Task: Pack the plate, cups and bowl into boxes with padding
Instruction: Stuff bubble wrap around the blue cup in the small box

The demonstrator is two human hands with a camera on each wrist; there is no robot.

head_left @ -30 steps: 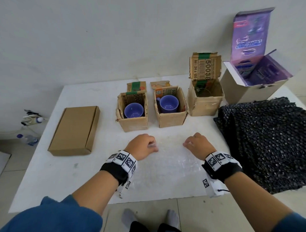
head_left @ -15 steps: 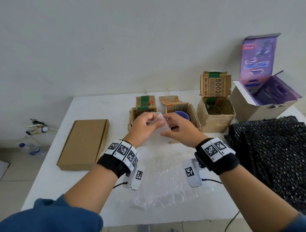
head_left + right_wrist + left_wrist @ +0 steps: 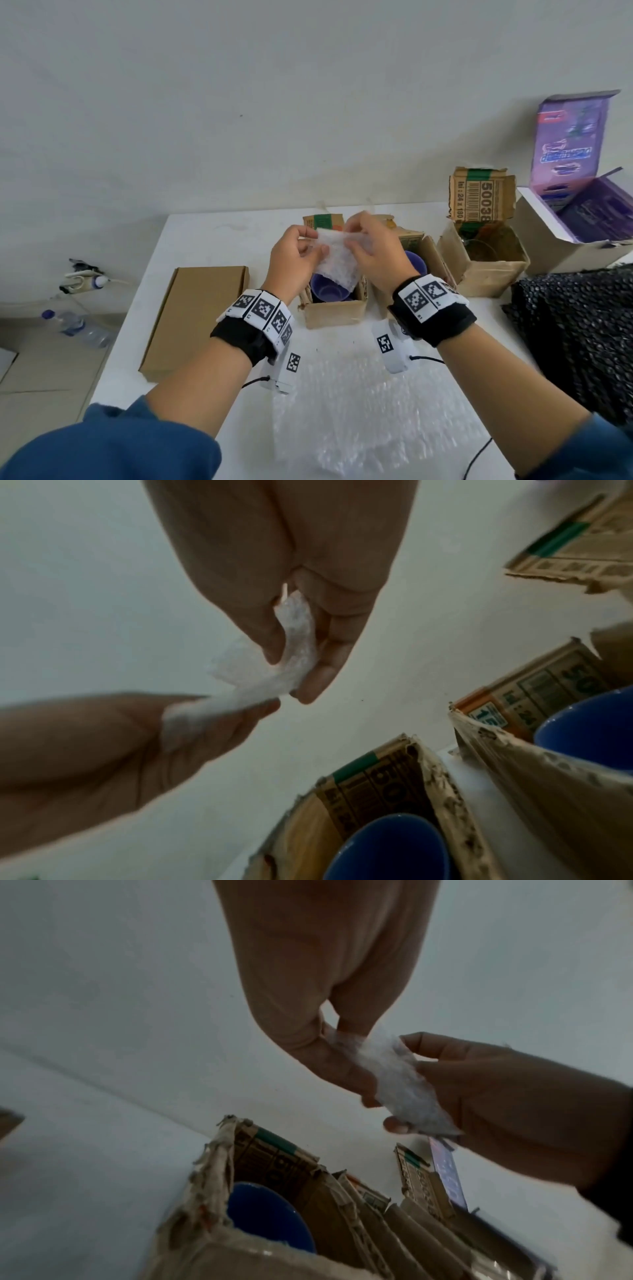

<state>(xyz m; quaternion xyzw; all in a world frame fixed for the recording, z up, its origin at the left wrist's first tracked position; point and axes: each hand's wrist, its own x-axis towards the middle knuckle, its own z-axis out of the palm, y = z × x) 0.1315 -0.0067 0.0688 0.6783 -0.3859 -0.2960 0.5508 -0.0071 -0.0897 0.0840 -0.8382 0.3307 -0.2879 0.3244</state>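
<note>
A small piece of clear bubble wrap point(image 3: 337, 260) hangs above the left small cardboard box point(image 3: 337, 310), which holds a blue cup point(image 3: 329, 291). My left hand point(image 3: 294, 255) pinches the piece's left edge and my right hand point(image 3: 373, 251) pinches its right edge. The wrist views show the bubble wrap piece point(image 3: 400, 1088) point(image 3: 253, 680) stretched between both hands' fingertips. A second blue cup point(image 3: 414, 262) sits in the middle box point(image 3: 430, 253), partly hidden by my right hand. The third box point(image 3: 486, 260) holds a clear glass bowl point(image 3: 479, 248).
A large sheet of clear bubble wrap point(image 3: 359, 414) lies on the white table point(image 3: 205, 246) in front of me. A closed flat cardboard box point(image 3: 195, 311) lies at left. Black bubble wrap point(image 3: 579, 335) is piled at right, behind it an open purple-lined box point(image 3: 582, 226).
Both hands rose from the sheet on the table with a small piece of bubble wrap and carried it over the left cup box. The head view tilted up.
</note>
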